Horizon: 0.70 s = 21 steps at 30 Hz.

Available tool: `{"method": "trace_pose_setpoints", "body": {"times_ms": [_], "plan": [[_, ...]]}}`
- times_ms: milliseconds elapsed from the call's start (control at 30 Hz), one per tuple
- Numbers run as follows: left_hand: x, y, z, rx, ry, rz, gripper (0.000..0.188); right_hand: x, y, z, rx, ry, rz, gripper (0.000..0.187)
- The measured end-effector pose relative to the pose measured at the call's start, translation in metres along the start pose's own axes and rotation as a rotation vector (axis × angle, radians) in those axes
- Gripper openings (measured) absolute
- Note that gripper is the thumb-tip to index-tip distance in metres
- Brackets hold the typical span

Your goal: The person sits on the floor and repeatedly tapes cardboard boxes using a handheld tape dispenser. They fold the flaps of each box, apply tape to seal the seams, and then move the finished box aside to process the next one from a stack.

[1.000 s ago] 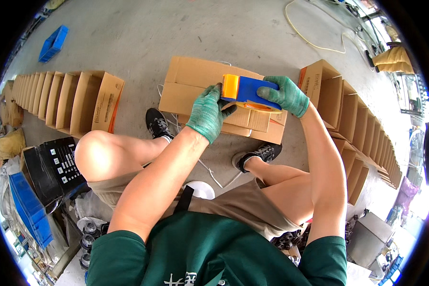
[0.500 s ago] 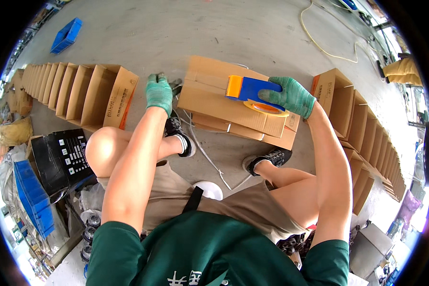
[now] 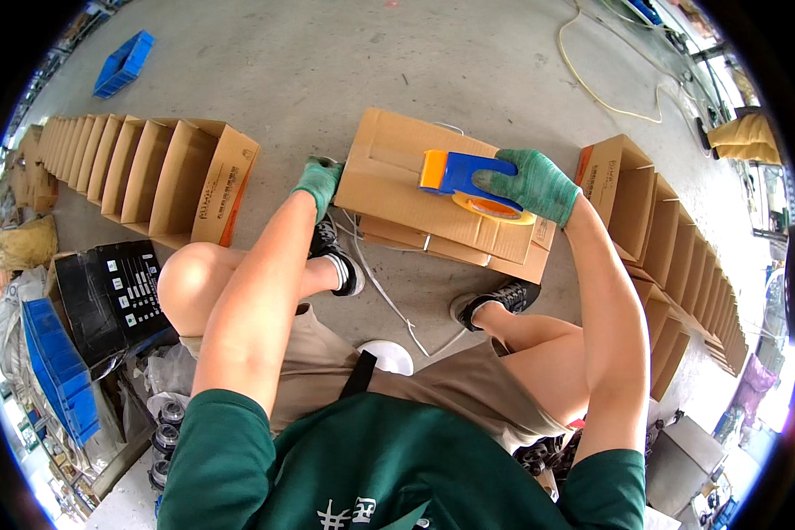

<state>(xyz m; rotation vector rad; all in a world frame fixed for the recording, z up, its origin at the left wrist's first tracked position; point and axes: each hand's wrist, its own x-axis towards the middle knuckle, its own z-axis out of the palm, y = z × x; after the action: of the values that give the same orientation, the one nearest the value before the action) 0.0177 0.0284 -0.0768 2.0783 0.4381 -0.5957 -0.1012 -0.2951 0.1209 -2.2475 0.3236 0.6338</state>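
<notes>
My right hand [image 3: 535,185], in a green glove, is closed around a blue and orange tape dispenser [image 3: 464,173] with a roll of tape [image 3: 493,208] on its near side. The dispenser is over the top of a stack of flattened cardboard boxes [image 3: 406,163] in front of me. My left hand [image 3: 320,184], gloved alike, is at the left edge of the top cardboard with its fingers curled. Its fingertips are partly hidden, so what it holds, if anything, does not show. White strapping [image 3: 384,287] trails from the stack onto the floor between my shoes.
Rows of open cardboard boxes stand at the left [image 3: 172,177] and right [image 3: 649,212]. A blue crate [image 3: 124,64] lies on the far left floor; a black box [image 3: 113,290] and blue bin [image 3: 60,367] are near my left knee. A pale hose [image 3: 592,84] curls at far right.
My left hand has moved right and slightly nearer, up to the cardboard's left edge. The top cardboard has shifted slightly right. My right hand and the tape dispenser have dropped a little toward me.
</notes>
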Motion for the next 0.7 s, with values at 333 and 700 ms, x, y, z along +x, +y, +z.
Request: {"method": "trace_pose_setpoints", "body": {"times_ms": [333, 700], "plan": [[-0.025, 0.041, 0.010, 0.023, -0.317, 0.785, 0.043, -0.001, 0.005, -0.016, -0.011, -0.100, -0.014, 0.049], [-0.032, 0.037, 0.002, 0.095, -0.286, 0.794, 0.056, -0.129, 0.123, -0.123, -0.257, -0.055, 0.397, 0.041]]}}
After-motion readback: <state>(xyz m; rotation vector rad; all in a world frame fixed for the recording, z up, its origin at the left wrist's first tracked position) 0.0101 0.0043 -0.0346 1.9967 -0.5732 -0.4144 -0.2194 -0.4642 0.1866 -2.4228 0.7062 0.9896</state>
